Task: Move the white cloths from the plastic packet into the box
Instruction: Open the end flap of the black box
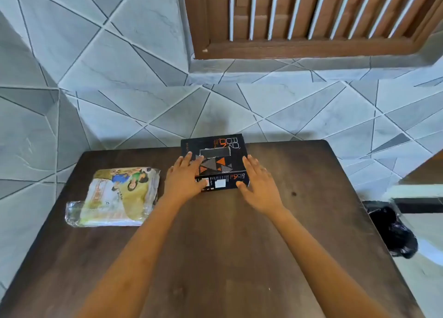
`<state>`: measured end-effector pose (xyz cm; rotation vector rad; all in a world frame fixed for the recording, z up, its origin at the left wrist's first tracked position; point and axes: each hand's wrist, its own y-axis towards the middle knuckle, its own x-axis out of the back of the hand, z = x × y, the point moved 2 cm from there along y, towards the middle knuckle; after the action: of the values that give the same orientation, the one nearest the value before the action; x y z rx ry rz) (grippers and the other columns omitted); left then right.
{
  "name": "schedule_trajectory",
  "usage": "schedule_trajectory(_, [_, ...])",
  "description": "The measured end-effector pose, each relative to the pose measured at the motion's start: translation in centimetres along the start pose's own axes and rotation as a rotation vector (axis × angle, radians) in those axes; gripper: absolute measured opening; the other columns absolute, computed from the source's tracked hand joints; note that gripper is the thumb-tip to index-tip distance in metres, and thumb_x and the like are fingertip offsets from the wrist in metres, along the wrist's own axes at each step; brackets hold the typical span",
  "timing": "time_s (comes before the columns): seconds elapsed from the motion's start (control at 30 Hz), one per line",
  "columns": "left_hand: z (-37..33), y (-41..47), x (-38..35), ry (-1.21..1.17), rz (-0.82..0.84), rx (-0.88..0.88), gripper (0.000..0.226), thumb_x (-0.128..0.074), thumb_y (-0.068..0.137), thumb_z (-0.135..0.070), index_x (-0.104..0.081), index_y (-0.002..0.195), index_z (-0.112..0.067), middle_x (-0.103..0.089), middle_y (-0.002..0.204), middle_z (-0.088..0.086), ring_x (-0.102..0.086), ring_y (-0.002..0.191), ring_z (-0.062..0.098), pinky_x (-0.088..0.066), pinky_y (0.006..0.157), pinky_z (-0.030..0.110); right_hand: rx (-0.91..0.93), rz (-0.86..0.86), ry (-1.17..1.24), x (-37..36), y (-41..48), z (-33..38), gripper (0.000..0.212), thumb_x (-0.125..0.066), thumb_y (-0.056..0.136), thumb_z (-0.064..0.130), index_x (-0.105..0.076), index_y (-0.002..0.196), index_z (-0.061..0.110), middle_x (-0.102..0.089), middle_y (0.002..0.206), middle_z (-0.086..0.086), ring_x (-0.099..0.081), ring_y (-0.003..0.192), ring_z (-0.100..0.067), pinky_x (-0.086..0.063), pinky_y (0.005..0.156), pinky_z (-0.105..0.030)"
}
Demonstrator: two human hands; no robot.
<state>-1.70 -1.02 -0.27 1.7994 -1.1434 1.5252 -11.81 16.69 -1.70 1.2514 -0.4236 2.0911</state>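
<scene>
A black box (217, 150) with orange triangles and lettering lies closed at the far middle of the dark wooden table (230, 245). My left hand (184, 178) rests on its left side, fingers spread over the lid and thumb at the front corner. My right hand (259, 186) lies flat against the box's right side, thumb touching the front corner. The plastic packet (119, 198) lies flat to the left of the box, with a printed picture on top and white cloth edges showing along its sides. It is apart from both hands.
A black plastic bag (393, 231) lies on the floor beside the table's right edge. Grey tiled wall and floor surround the table. A brown wooden window frame (311, 49) with bars is on the wall behind.
</scene>
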Motion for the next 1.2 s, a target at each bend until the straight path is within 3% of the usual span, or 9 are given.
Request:
schedule_trajectory(0.17, [0.4, 1.4, -1.2, -0.034, 0.114, 0.043, 0.073, -0.055, 0.086, -0.038, -0.016, 0.147, -0.028, -0.007, 0.159, 0.005, -0.006, 0.146, 0.027, -0.027, 0.112, 0.05, -0.049, 0.157, -0.108, -1.5, 2.5, -1.7, 0.069, -0.042, 0.094, 0.036, -0.005, 0.148, 0.016, 0.0, 0.158, -0.004, -0.003, 0.146, -0.019, -0.008, 0.118, -0.039])
schedule_trajectory(0.37, [0.1, -1.5, -2.6, -0.051, 0.047, 0.018, 0.07, -0.052, 0.088, -0.041, -0.016, 0.147, -0.032, -0.007, 0.159, 0.0, -0.004, 0.147, 0.021, -0.025, 0.114, 0.044, -0.037, 0.036, 0.005, -2.6, -1.0, -1.9, 0.068, -0.049, 0.091, 0.03, -0.013, 0.147, 0.016, -0.006, 0.158, -0.002, -0.014, 0.145, -0.02, -0.013, 0.118, -0.036])
schedule_trajectory(0.5, [-0.4, -5.3, -3.3, -0.089, 0.023, -0.001, 0.065, -0.051, 0.088, -0.042, -0.02, 0.145, -0.035, -0.01, 0.159, -0.003, -0.006, 0.146, 0.017, -0.031, 0.111, 0.041, -0.077, -0.087, 0.101, -3.0, -5.8, -1.8, 0.057, -0.047, 0.09, 0.036, -0.032, 0.142, 0.02, -0.023, 0.155, 0.002, -0.04, 0.132, -0.019, -0.032, 0.11, -0.038])
schedule_trajectory(0.7, [-1.3, -12.4, -4.1, -0.133, 0.004, -0.028, 0.059, -0.053, 0.087, -0.042, -0.029, 0.141, -0.039, -0.018, 0.156, -0.009, -0.013, 0.145, 0.013, -0.036, 0.107, 0.036, -0.15, -0.331, 0.462, -2.1, -12.8, -1.8, 0.035, -0.046, 0.086, 0.038, -0.062, 0.11, 0.019, -0.061, 0.114, 0.009, -0.054, 0.105, 0.003, -0.048, 0.089, -0.021])
schedule_trajectory(0.8, [-1.8, -15.0, -4.3, -0.065, -0.035, -0.063, 0.054, -0.064, 0.079, -0.041, -0.049, 0.13, -0.031, -0.044, 0.143, -0.001, -0.04, 0.132, 0.023, -0.045, 0.096, 0.042, -0.305, -0.402, 0.667, -1.8, -14.0, -2.4, 0.018, -0.056, 0.089, 0.019, -0.062, 0.105, 0.017, -0.066, 0.098, 0.006, -0.059, 0.092, 0.005, -0.049, 0.079, -0.012])
schedule_trajectory(0.9, [-1.9, -15.2, -4.4, -0.02, -0.102, -0.101, 0.047, -0.077, 0.065, -0.04, -0.063, 0.107, -0.023, -0.059, 0.12, 0.004, -0.057, 0.11, 0.028, -0.046, 0.089, 0.045, -0.471, -0.283, 0.816, -2.0, -13.0, -3.4, 0.023, -0.056, 0.089, 0.011, -0.06, 0.112, 0.014, -0.064, 0.105, 0.002, -0.059, 0.096, -0.003, -0.047, 0.085, -0.016])
schedule_trajectory(0.97, [-2.0, -14.7, -4.5, -0.077, -0.101, -0.131, 0.045, -0.078, 0.065, -0.038, -0.061, 0.103, -0.02, -0.052, 0.134, 0.005, -0.048, 0.124, 0.027, -0.037, 0.102, 0.045, -0.528, -0.14, 0.941, -2.1, -12.4, -3.7, 0.024, -0.053, 0.091, 0.009, -0.061, 0.114, 0.01, -0.064, 0.107, -0.003, -0.058, 0.1, -0.014, -0.049, 0.08, -0.016])
schedule_trajectory(1.07, [-2.0, -14.2, -4.9, -0.146, -0.052, -0.174, 0.046, -0.072, 0.072, -0.041, -0.058, 0.111, -0.019, -0.041, 0.146, -0.001, -0.035, 0.137, 0.018, -0.019, 0.115, 0.035, -0.55, -0.077, 1.045, -1.7, -12.6, -3.7, 0.027, -0.052, 0.092, 0.011, -0.06, 0.117, 0.009, -0.065, 0.106, -0.003, -0.06, 0.094, -0.012, -0.049, 0.067, -0.007])
schedule_trajectory(1.2, [-2.1, -14.1, -4.7, -0.167, -0.029, -0.154, 0.05, -0.07, 0.075, -0.043, -0.056, 0.116, -0.02, -0.036, 0.149, -0.005, -0.027, 0.141, 0.012, -0.012, 0.118, 0.032, -0.594, 0.002, 1.081, -1.9, -12.8, -4.3, 0.028, -0.055, 0.091, 0.02, -0.061, 0.119, 0.019, -0.065, 0.118, -0.003, -0.06, 0.109, -0.018, -0.044, 0.098, -0.036])
